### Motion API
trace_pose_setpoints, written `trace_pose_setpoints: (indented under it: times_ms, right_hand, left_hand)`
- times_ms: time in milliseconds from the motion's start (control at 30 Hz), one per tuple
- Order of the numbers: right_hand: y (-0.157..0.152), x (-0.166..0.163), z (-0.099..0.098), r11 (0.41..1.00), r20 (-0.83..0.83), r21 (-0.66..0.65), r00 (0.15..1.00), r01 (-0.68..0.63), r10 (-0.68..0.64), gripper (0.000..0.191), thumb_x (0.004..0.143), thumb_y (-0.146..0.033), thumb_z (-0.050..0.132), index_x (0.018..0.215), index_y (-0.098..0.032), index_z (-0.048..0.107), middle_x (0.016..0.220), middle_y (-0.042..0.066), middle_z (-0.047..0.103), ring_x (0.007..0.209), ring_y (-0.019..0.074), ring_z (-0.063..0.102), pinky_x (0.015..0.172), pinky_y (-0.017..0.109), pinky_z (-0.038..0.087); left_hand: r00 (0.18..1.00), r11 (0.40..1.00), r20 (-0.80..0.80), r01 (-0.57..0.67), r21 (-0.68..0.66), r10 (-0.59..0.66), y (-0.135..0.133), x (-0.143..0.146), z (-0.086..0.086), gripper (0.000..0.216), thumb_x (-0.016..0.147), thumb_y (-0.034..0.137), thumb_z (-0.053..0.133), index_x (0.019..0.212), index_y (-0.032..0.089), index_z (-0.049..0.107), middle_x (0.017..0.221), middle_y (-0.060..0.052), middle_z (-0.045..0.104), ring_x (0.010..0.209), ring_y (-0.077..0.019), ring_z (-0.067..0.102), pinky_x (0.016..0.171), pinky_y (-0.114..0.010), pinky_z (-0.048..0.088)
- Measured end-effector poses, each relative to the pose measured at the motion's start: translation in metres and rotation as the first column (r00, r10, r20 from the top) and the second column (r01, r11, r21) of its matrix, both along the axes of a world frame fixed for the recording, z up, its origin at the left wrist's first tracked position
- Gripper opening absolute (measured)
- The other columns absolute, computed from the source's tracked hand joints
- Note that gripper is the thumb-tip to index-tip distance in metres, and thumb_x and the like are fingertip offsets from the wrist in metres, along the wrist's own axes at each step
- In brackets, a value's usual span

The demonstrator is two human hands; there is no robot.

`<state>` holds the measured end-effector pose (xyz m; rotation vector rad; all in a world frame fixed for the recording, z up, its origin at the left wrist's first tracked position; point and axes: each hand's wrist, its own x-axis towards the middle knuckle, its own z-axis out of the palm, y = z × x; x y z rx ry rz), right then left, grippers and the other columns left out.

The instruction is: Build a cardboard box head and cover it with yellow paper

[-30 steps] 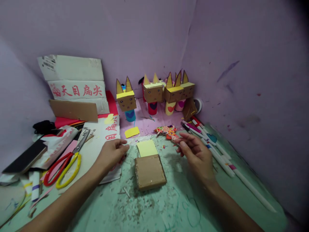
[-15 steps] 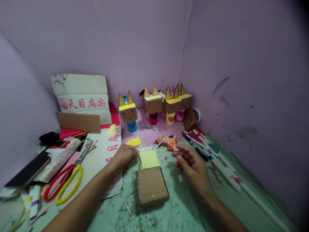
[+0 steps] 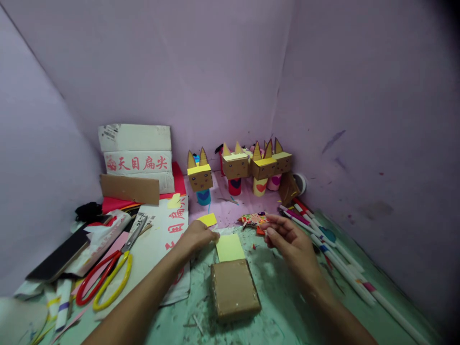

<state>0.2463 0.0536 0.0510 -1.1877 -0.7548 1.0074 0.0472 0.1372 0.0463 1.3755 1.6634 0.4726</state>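
My left hand is closed, with its thumb and fingertips at the upper left corner of a pale yellow paper square. What those fingers pinch, if anything, is hidden. The paper lies against the far edge of a flat brown cardboard box with shiny taped edges. My right hand hovers to the right of the paper, its fingers curled and thumb close to the index finger. Anything between them is too small to name. Just beyond these fingertips lies a colourful patterned paper scrap.
Several cardboard-headed figures with pointed ears stand by the back wall. Red-and-yellow-handled scissors lie at left on white cardboard. Rolled paper sticks and markers line the right side. A yellow scrap lies behind my left hand.
The camera view has shifted, so everything sits lower and further right. My left fingertips are closer to the paper's corner. Thumb and fingers of my right hand have drawn slightly nearer together.
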Motion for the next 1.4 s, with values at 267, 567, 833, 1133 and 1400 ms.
trace_pose_setpoints:
  times_ms: [267, 567, 833, 1133, 1400]
  right_hand:
    - [-0.001, -0.001, -0.004, 1.000, 0.009, -0.007, 1.000, -0.022, 0.022, 0.043, 0.056, -0.039, 0.079, 0.090, -0.018, 0.065, 0.074, 0.006, 0.070, 0.063, 0.0173, 0.061, 0.055, 0.028, 0.048]
    - [-0.009, -0.009, 0.005, 0.945, -0.018, 0.123, 0.952, -0.301, 0.306, 0.050, 0.068, -0.046, 0.075, 0.106, -0.018, 0.059, 0.088, 0.008, 0.067, 0.067, 0.0149, 0.057, 0.039, 0.017, 0.032]
    - [-0.023, -0.016, 0.012, 0.922, -0.050, 0.075, 0.922, -0.379, 0.383, 0.051, 0.059, -0.025, 0.079, 0.104, -0.018, 0.056, 0.060, -0.006, 0.056, 0.046, 0.0061, 0.042, 0.039, 0.017, 0.023]
    - [-0.037, -0.024, 0.012, 0.953, -0.058, -0.039, 0.953, -0.301, 0.299, 0.039, 0.052, -0.025, 0.077, 0.085, -0.018, 0.058, 0.048, -0.008, 0.055, 0.039, 0.0062, 0.040, 0.038, 0.018, 0.023]
    - [-0.047, -0.020, -0.001, 0.936, 0.208, -0.119, 0.913, -0.333, 0.351, 0.024, 0.057, -0.036, 0.072, 0.050, -0.017, 0.060, 0.043, -0.006, 0.047, 0.044, 0.0081, 0.038, 0.046, 0.024, 0.028]
  left_hand:
    - [0.983, 0.999, 0.178, 0.039, 0.013, -0.040, -0.009, -0.003, 0.033, 0.005, 0.050, 0.022, 0.058, 0.050, 0.017, 0.055, 0.031, 0.010, 0.033, 0.032, -0.0045, 0.021, 0.036, -0.020, 0.013]
    - [0.842, 1.000, 0.540, 0.013, -0.010, -0.006, -0.033, -0.015, 0.075, 0.016, 0.045, 0.025, 0.066, 0.053, 0.017, 0.055, 0.031, 0.012, 0.031, 0.031, -0.0004, 0.015, 0.032, -0.016, 0.006]
    - [0.869, 0.998, 0.492, 0.060, 0.009, -0.057, -0.057, -0.004, 0.066, 0.019, 0.052, 0.032, 0.067, 0.060, 0.017, 0.058, 0.033, 0.013, 0.032, 0.032, -0.0007, 0.014, 0.033, -0.017, 0.006]
    - [0.925, 0.996, 0.381, -0.034, 0.084, -0.001, -0.100, -0.006, 0.057, 0.027, 0.052, 0.038, 0.067, 0.048, 0.019, 0.048, 0.035, 0.012, 0.028, 0.033, -0.0014, 0.016, 0.035, -0.019, 0.007]
    - [0.945, 0.987, 0.324, -0.089, 0.133, 0.041, -0.117, -0.005, 0.044, 0.026, 0.050, 0.038, 0.066, 0.044, 0.019, 0.050, 0.035, 0.011, 0.031, 0.036, -0.0031, 0.019, 0.039, -0.021, 0.010]
